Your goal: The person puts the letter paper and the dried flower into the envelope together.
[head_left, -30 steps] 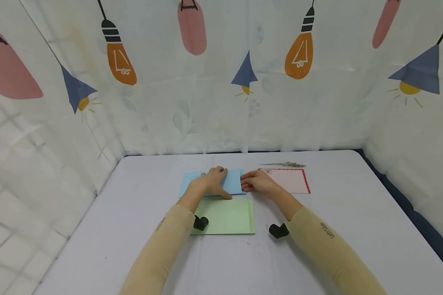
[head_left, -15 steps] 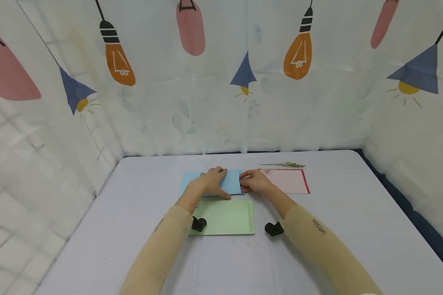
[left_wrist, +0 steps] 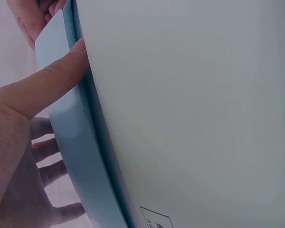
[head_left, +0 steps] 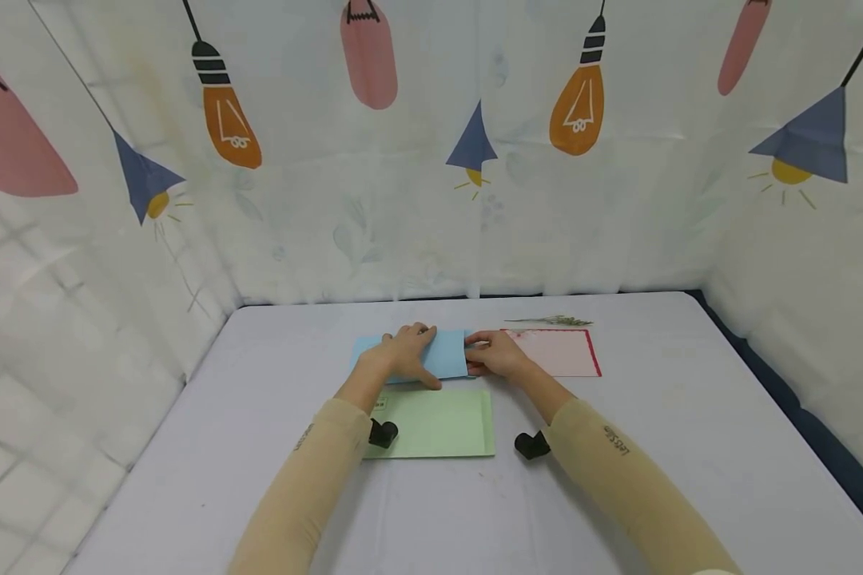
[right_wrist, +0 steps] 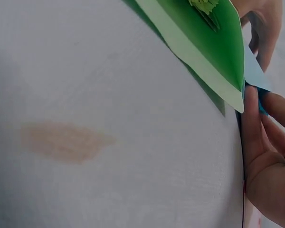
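On the white-covered table, two arms reached forward, the left sleeve and right sleeve slanting inward toward each other. The green envelope lay flat between the forearms, and the right wrist view showed its mouth gaping. Just beyond it was the blue envelope, beneath both hands. A pink card with a red border lay to its right, one corner hidden by the nearer hand. The left hand was laid over the blue envelope, palm down and spread wide: its thumb stretched out to the near edge while the fingers reached toward the far one. That grip was unclenched, steadying by touch alone. The right hand came in from the side, wrist low and fingers bent, its grip a pinch of thumb and fingers on the blue envelope's right end. Beyond the card lay a thin dried sprig. Smaller black mounts, one on the left wrist and another on the right, jutted inward.
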Demonstrator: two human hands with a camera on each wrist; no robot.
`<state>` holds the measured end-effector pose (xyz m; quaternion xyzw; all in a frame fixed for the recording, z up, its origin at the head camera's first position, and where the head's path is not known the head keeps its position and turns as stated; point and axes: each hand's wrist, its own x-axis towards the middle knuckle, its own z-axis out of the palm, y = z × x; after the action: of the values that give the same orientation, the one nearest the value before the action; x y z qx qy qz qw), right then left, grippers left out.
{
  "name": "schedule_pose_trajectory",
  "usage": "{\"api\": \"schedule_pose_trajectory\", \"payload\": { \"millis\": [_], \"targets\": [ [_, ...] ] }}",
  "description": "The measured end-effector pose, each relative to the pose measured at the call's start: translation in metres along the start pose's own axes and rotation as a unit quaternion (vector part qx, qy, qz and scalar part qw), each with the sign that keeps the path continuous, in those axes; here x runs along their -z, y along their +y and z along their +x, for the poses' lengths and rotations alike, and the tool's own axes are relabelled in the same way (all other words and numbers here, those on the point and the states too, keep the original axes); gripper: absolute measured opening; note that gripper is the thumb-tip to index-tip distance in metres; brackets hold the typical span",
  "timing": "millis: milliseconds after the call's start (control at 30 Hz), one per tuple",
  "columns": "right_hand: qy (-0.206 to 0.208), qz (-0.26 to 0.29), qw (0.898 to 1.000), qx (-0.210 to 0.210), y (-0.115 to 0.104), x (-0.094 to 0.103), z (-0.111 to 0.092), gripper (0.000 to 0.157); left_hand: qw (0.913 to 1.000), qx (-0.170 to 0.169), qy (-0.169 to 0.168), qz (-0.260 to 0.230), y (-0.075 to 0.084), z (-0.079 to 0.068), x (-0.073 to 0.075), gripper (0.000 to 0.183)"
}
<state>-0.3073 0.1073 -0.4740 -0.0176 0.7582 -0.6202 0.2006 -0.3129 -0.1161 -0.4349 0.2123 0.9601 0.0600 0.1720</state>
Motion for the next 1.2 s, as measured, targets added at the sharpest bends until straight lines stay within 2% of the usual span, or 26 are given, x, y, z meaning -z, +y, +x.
{"api": "schedule_pose_trajectory", "payload": {
  "millis": [200,467,600,700,967,1200],
  "targets": [
    [-0.002,0.002,1.000,-0.003,0.003,0.000,0.001,0.040,1.0000,-0.005,0.002,0.001,-0.002,0.001,0.000,0.112],
    [-0.007,0.013,1.000,-0.002,0.005,0.003,0.001,0.034,1.0000,-0.007,0.006,-0.001,-0.004,0.002,-0.001,0.110],
    [-0.021,0.021,1.000,0.009,0.005,0.006,-0.002,0.030,0.9999,-0.006,0.009,-0.004,-0.004,0.002,-0.002,0.109],
    [-0.030,0.007,0.999,0.027,0.005,0.010,-0.006,0.029,0.9999,-0.004,0.013,-0.006,-0.004,0.001,-0.001,0.109],
    [-0.024,-0.063,0.996,0.059,0.007,0.033,-0.026,0.027,0.9998,-0.011,0.016,-0.004,-0.004,0.001,0.000,0.109],
    [-0.009,-0.074,0.995,0.060,0.002,0.060,-0.047,0.033,0.9996,-0.018,0.015,-0.016,-0.003,-0.001,0.001,0.108]
  ]
}}
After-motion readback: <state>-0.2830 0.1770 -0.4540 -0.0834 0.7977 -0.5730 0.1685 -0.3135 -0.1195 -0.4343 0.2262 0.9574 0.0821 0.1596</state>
